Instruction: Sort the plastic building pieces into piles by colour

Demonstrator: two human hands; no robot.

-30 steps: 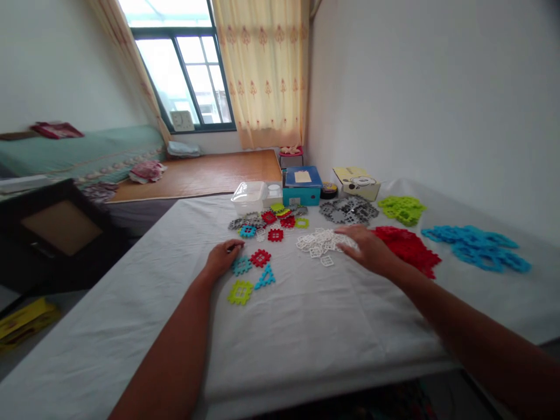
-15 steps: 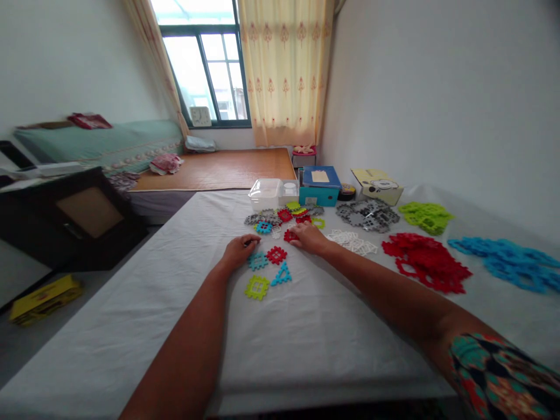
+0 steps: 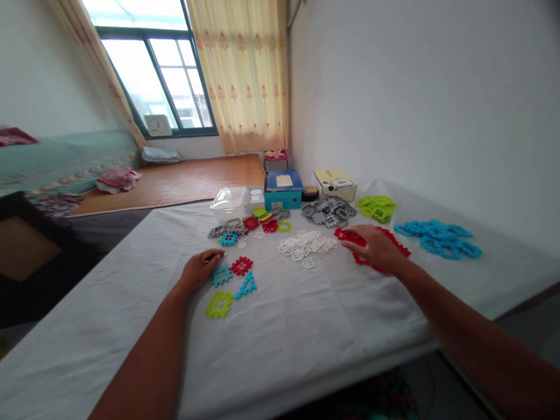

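My left hand rests on the white tablecloth with its fingers curled; something small and dark shows at the fingertips. It touches a teal square tile. A red tile, a blue triangle tile and a lime square tile lie beside it. My right hand lies on the red tile pile, its fingers closed on a red tile at the pile's left edge. White tiles are heaped between my hands.
Sorted heaps lie farther back: grey tiles, lime tiles, blue tiles, and a mixed heap. A clear plastic tub, a blue box and a cardboard box stand at the far edge. The wall is on the right.
My right hand has swung from the mixed heap rightward to the red pile, carrying a red tile. My left hand has stayed by the teal tile. The view has turned right.
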